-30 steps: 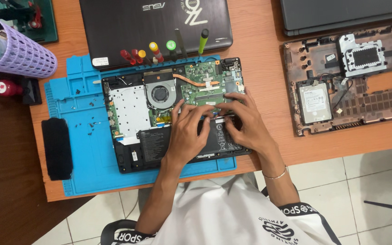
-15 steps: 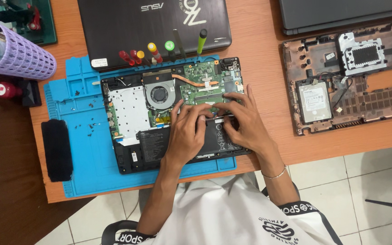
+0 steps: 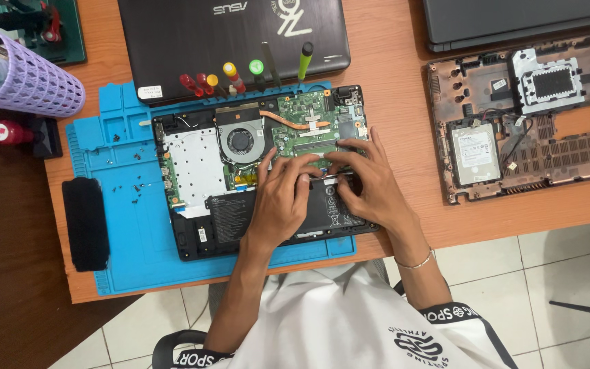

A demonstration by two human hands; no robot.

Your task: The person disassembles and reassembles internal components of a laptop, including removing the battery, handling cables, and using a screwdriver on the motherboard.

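Observation:
An opened laptop base [image 3: 192, 171] lies on a blue repair mat [image 3: 124, 225], showing a green mainboard [image 3: 308, 123], a round fan [image 3: 240, 140] and a black battery [image 3: 230, 219]. My left hand [image 3: 283, 198] and my right hand [image 3: 370, 181] rest side by side on the battery's upper edge, just below the mainboard. The fingertips of both hands press on a thin part at the seam between battery and mainboard. What sits under the fingers is hidden.
Several screwdrivers [image 3: 233, 75] lean along the mat's far edge against a closed black laptop [image 3: 233, 34]. A second stripped laptop chassis with a hard drive [image 3: 476, 154] lies at the right. A purple mesh cup [image 3: 29, 82] and a black pad [image 3: 85, 222] stand at the left. Loose screws [image 3: 134, 195] dot the mat.
Both hands stay on the battery's upper edge; the fingers shift only slightly.

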